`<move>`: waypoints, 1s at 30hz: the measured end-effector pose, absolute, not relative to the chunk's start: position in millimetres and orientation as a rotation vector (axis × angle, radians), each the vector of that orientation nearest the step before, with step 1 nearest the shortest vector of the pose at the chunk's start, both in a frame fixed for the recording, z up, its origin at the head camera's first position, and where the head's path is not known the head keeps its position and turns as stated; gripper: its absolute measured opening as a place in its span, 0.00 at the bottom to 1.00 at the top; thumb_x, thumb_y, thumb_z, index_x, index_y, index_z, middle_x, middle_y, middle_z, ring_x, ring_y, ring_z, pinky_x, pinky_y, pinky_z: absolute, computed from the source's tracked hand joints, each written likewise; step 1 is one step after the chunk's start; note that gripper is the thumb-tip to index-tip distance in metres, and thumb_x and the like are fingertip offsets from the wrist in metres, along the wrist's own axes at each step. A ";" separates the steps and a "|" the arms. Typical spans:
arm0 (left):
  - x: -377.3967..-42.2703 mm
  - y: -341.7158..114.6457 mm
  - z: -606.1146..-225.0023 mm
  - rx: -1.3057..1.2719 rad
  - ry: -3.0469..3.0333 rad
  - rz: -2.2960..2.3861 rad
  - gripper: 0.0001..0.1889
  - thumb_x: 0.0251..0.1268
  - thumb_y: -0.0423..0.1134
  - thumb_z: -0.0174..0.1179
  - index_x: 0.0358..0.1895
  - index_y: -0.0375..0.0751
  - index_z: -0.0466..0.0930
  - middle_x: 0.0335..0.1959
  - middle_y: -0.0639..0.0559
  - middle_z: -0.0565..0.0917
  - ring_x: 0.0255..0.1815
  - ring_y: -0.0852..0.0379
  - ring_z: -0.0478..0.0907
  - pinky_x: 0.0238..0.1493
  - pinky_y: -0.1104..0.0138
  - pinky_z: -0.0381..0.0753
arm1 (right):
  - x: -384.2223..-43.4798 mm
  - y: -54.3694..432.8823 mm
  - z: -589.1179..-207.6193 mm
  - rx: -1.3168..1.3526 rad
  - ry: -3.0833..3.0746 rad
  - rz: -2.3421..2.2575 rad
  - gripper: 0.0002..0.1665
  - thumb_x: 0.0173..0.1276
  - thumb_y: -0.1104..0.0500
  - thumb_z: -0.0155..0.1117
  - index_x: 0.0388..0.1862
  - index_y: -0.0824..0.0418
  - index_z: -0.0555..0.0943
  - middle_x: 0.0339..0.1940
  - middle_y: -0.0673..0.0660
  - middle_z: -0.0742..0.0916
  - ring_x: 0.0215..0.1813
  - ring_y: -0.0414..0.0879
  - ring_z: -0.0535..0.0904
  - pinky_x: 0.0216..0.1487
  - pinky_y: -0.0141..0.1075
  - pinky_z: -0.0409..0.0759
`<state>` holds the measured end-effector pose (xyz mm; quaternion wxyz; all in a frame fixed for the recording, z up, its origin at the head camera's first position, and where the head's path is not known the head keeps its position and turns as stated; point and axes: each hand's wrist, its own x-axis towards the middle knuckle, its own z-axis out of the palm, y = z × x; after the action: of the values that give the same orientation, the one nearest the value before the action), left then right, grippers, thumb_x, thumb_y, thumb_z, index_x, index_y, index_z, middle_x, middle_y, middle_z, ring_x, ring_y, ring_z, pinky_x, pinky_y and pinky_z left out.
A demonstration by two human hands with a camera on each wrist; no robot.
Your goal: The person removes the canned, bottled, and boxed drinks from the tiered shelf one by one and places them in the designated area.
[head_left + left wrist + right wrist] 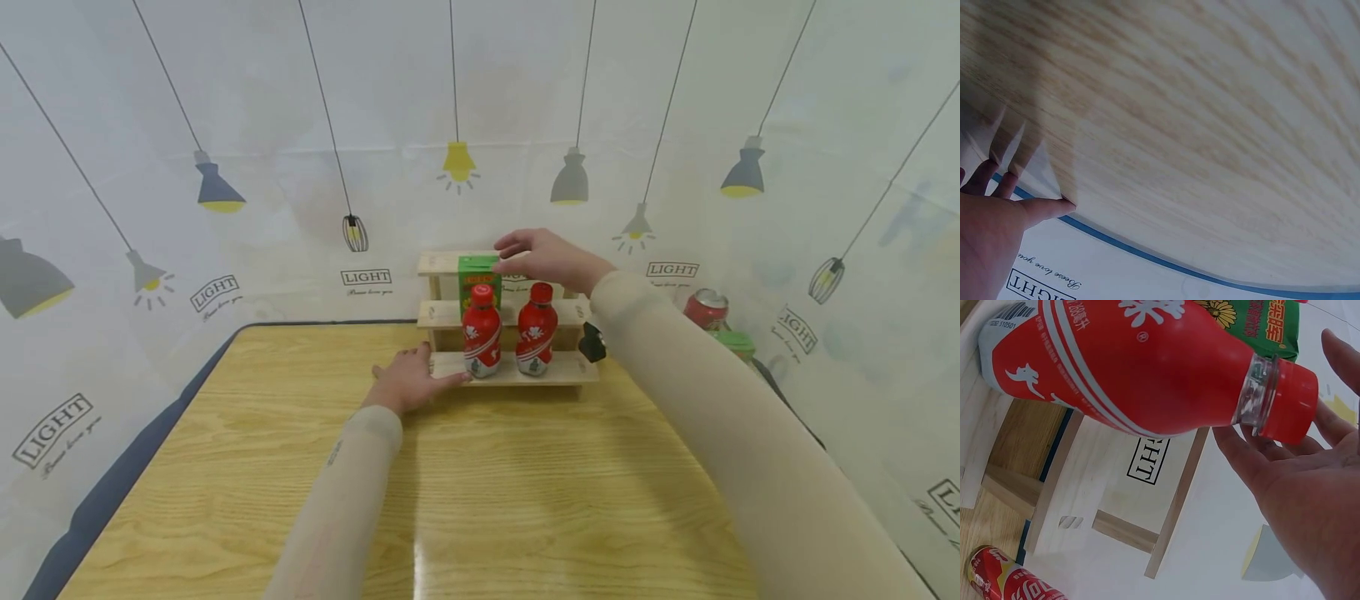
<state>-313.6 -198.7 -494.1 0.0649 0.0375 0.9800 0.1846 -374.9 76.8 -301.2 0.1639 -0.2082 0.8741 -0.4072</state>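
What worries me is the right hand (551, 257), which reaches over the right end of the wooden rack (577, 367): one low dip of its sleeve (690, 408) could catch the right red bottle (536, 333), on the rack's bottom tier, and send it over. A nudge to the green carton (472, 272), on the rack's middle tier behind the left red bottle (482, 340), could tip it forward into that bottle. The rack looks light to me, too; a hard push might skid it along the table (525, 500), bottles and all.

The right hand arches at the rack's top, fingers loosely bent, thumb apart from them, just beside the carton's upper corner. I see nothing in its grasp; whether a fingertip brushes the carton I can't tell. The left hand (408, 382) lies at the rack's lower left corner, fingers spread, thumb stretched along the front of the bottom tier, pinching nothing that I can make out.
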 end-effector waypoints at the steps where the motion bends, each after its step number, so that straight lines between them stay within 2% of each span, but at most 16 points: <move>1: -314.0 -198.9 -494.6 0.114 2.958 0.555 0.71 0.49 0.95 0.41 0.84 0.39 0.58 0.81 0.37 0.70 0.84 0.33 0.63 0.74 0.16 0.49 | -375.9 75.7 -301.5 -0.591 2.491 -1.157 0.37 0.77 0.45 0.67 0.79 0.54 0.70 0.80 0.59 0.76 0.78 0.56 0.74 0.82 0.55 0.72; 17: -318.2 -199.9 -499.1 0.100 2.967 0.562 0.73 0.45 0.97 0.41 0.83 0.40 0.59 0.81 0.38 0.70 0.84 0.34 0.63 0.73 0.16 0.50 | -384.6 66.2 -307.3 -0.551 2.426 -1.178 0.39 0.76 0.48 0.70 0.81 0.56 0.68 0.83 0.61 0.72 0.80 0.58 0.72 0.81 0.57 0.72; 24: -320.1 -200.3 -501.0 0.103 2.978 0.561 0.73 0.44 0.97 0.40 0.83 0.39 0.60 0.80 0.37 0.71 0.83 0.34 0.64 0.73 0.15 0.50 | -387.1 62.6 -309.2 -0.513 2.396 -1.185 0.39 0.75 0.52 0.72 0.80 0.57 0.70 0.79 0.61 0.76 0.75 0.57 0.75 0.79 0.56 0.75; 30: -319.7 -200.4 -500.2 0.097 2.972 0.566 0.73 0.44 0.97 0.41 0.83 0.39 0.60 0.80 0.36 0.71 0.83 0.34 0.64 0.73 0.15 0.50 | -389.0 61.9 -312.1 -0.492 2.372 -1.220 0.36 0.75 0.54 0.71 0.78 0.58 0.72 0.75 0.62 0.78 0.75 0.61 0.75 0.78 0.57 0.75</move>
<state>-319.7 -200.4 -500.2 0.0572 0.0320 0.9802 0.1868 -389.0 61.9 -312.1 0.2130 -0.1774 0.8544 -0.4395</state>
